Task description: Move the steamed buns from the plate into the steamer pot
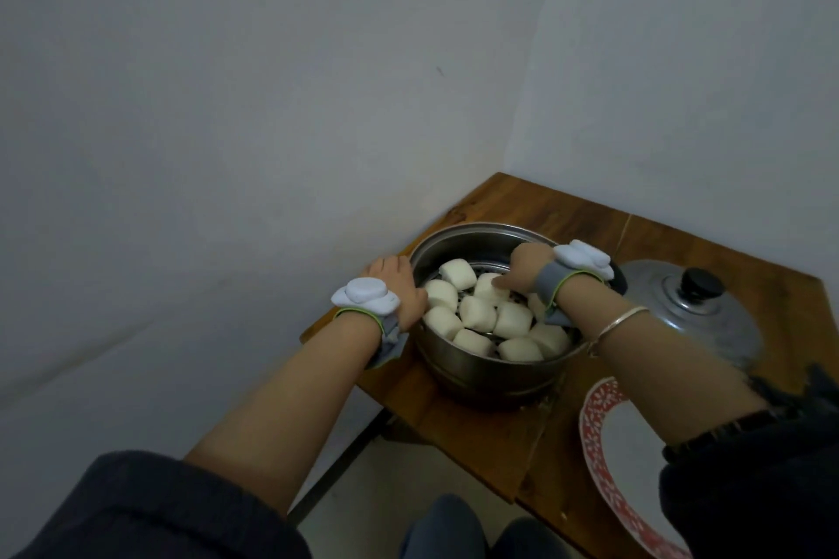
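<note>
The steel steamer pot (481,370) is holding ten white steamed buns (476,313) that I can count, packed close on its rack. My left hand (399,286) is gripping the pot's near-left rim. My right hand (522,270) is reaching inside, its grip closing on one bun (488,286) at the middle. The red-rimmed plate (604,458) is sitting bare at the desk's (476,445) near edge, the lid (699,309) lying just right of the pot.

Pot (481,370) mouth open above; buns (476,312) crowd its floor. Lid (694,309) blocks right, wall (227,150) close left.
</note>
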### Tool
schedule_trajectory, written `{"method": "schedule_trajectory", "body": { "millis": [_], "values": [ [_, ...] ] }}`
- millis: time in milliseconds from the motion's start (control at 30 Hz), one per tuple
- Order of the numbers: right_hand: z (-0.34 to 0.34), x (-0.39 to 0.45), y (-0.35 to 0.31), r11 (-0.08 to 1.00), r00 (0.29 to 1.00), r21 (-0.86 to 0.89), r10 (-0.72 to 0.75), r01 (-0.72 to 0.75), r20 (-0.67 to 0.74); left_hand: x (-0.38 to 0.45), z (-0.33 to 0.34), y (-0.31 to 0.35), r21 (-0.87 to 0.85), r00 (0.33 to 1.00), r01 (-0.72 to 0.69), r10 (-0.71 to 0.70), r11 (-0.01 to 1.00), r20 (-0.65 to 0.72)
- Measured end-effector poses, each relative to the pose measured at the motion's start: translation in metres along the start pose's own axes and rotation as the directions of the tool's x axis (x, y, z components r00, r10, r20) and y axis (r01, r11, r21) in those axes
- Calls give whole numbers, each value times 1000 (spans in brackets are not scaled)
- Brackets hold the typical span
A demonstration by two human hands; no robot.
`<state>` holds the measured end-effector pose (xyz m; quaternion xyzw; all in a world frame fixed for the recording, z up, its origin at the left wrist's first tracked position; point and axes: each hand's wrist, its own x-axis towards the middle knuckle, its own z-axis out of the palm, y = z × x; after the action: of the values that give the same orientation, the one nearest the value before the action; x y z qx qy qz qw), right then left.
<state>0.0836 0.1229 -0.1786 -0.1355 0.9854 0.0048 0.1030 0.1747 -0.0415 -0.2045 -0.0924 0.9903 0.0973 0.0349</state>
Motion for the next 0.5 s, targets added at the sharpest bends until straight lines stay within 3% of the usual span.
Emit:
{"method": "schedule_trajectory", "body": {
  "millis": [200, 367, 500],
  "values": [
    [-18, -49, 43, 985, 982, 124, -99, 120, -161, 0, -8, 34, 344, 998, -18, 36, 939, -46],
    [-22, -76, 99, 975, 977, 192, -70, 109, -199, 1, -11, 107, 177, 985, -172, 169, 969, 31],
    [-16, -88, 145, 954, 963, 300, 54, 29, -264, -9, -5, 180, -38, 984, -158, 161, 987, 82]
  ]
}}
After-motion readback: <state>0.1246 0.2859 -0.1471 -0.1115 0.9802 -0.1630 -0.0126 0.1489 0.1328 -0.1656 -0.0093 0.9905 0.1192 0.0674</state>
